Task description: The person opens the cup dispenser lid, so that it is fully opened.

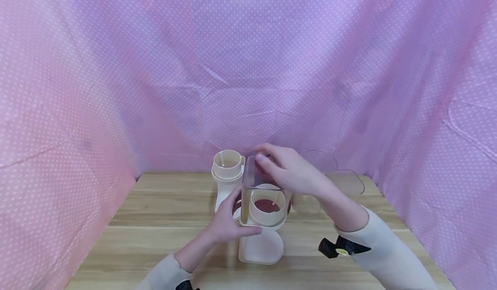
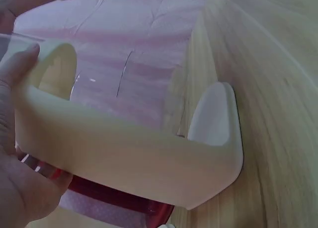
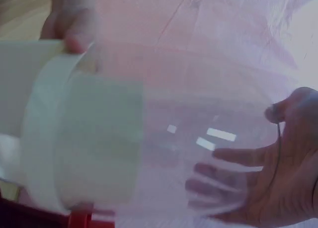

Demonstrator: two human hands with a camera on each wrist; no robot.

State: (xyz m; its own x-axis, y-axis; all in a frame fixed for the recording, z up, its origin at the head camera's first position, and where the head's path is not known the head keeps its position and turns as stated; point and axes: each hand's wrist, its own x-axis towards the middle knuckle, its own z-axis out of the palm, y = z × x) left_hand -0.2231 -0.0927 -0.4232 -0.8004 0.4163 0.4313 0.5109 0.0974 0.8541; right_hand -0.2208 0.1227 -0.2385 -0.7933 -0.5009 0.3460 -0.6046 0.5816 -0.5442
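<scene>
In the head view, my left hand point(image 1: 227, 223) grips the upper part of a cream plastic stand point(image 1: 262, 249) with a ring-shaped top and a rounded foot. In the left wrist view, the stand point(image 2: 109, 138) has its foot on the table. A clear, open-rimmed plastic container point(image 3: 174, 143) sits around the stand's ring. My right hand point(image 1: 291, 171) holds this container by its far rim, thumb outside and fingers seen through the clear wall in the right wrist view. A red see-through piece point(image 2: 114, 195) shows behind the stand, mostly hidden.
A second cream stand point(image 1: 228, 167) stands upright just left of the held one. Further clear containers point(image 1: 347, 182) stand at the back right, partly behind my right arm. The wooden table point(image 1: 167, 221) is bordered by pink dotted cloth point(image 1: 240, 65) at the back and sides.
</scene>
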